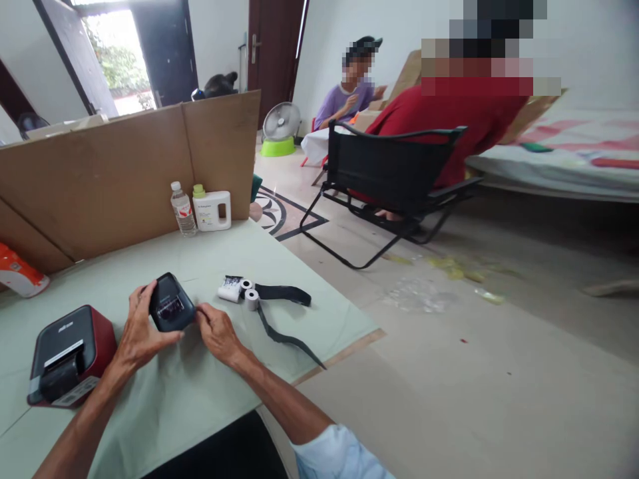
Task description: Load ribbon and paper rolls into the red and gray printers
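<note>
A small dark box-shaped device [171,303] with rounded corners and a glossy panel on top is held above the table. My left hand [140,332] grips it from the left, thumb along the near side and fingers at the far left corner. At its right edge, my right hand [217,329] has curled fingers, with the tips pinched against the side; whatever may be between them is hidden. Right of the hands lie small white paper rolls [251,299] and two dark strips [284,293]. A red and black label printer [72,356] stands left of my left forearm.
A cardboard screen [124,179] borders the table's far side. Before it stand a water bottle [184,211] and a white jug [213,210]; an orange container [20,269] leans at left. Beyond the table's right edge, a person sits in a black folding chair [394,166].
</note>
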The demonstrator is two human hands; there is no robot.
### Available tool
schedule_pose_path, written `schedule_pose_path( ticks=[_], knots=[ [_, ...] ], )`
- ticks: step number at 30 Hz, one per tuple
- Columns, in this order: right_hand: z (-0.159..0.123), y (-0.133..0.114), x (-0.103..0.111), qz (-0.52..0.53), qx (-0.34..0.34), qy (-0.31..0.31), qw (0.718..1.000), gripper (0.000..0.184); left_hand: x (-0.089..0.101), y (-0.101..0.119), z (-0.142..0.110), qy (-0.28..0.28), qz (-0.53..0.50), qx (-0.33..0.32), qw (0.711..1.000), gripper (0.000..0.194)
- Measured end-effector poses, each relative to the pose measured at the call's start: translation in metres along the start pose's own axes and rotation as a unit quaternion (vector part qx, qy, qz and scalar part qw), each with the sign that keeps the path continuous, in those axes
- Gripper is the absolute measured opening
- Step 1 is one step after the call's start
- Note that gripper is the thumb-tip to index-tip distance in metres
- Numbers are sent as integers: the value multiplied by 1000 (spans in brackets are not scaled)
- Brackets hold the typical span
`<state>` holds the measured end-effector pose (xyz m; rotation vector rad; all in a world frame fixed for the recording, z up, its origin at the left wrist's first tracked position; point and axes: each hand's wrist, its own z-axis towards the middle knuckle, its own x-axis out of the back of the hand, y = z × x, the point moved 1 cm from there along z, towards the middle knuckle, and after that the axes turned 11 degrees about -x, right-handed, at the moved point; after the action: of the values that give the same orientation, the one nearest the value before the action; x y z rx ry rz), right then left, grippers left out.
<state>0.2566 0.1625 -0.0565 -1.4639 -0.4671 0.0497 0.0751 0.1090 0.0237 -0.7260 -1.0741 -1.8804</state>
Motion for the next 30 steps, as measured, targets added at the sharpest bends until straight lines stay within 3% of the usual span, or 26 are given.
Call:
schedule_pose_path(
  ticks=[3,7,13,19,22,26,28,30],
  knots=[
    [-5,-6,0,-164,46,0,985,23,-10,-3,25,30,13,25,999,117],
    [-8,-14,-1,-267,68,-11,961,19,-31,-6,58,27,31,64,997,119],
    [-7,-15,0,-293,93,-28,951,17,-70,-18,101,-52,25,91,994,115],
    [-6,-12,-2,-284,92,-28,954,14,-97,-27,126,-114,6,68,991,118],
    [-7,-14,-1,-288,91,-36,953,14,-98,-32,131,-142,2,55,988,118],
    [-8,-17,1,-293,81,-43,952,17,-83,-22,128,-152,34,35,987,117],
    [-8,-18,1,-298,76,-45,950,17,-74,-5,122,-114,74,0,991,103],
    [-7,-18,1,-302,73,-46,949,17,-68,17,113,-67,99,-67,991,71]
  ],
)
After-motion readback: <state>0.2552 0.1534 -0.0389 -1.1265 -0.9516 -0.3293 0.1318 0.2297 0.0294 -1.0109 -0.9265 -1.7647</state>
